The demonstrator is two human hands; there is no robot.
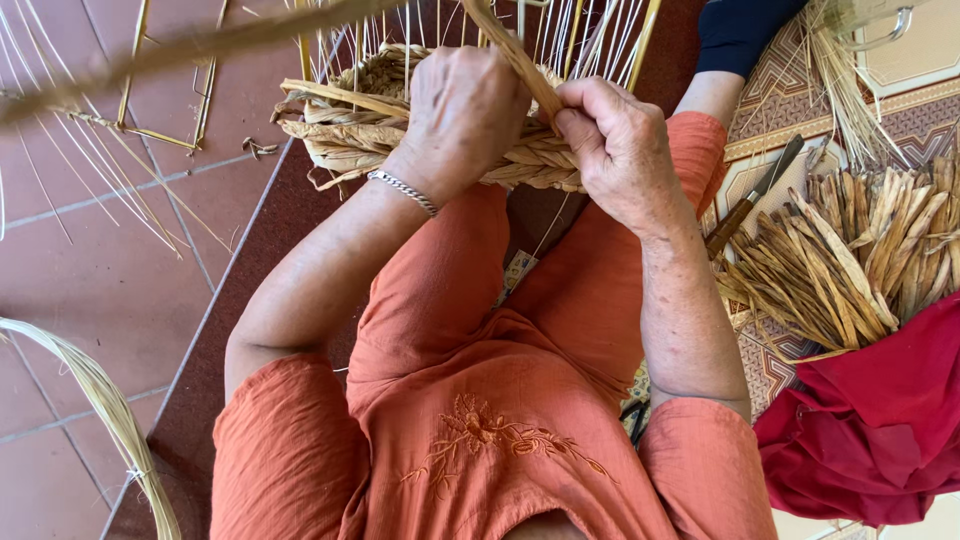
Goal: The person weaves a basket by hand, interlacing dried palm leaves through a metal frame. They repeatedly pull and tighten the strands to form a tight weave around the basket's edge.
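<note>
Half-woven basket [420, 140], at twelve o'clock above the lap: left hand [462, 112] closed over its braided rim, right hand [612, 140] pinching a flat straw strand [512, 55]; weaving step, strand needing tucking; straw bundle [860, 255] at three o'clock

Thin upright stakes [560, 40] fence the far side of the woven basket [370, 130], leaving only narrow gaps. To the right, a knife [750, 200], a bundle of dried leaves [860, 260] and red cloth [880, 420] crowd the mat. Left, the tiled floor [100, 290] lies open but for loose straws [100, 170].
</note>
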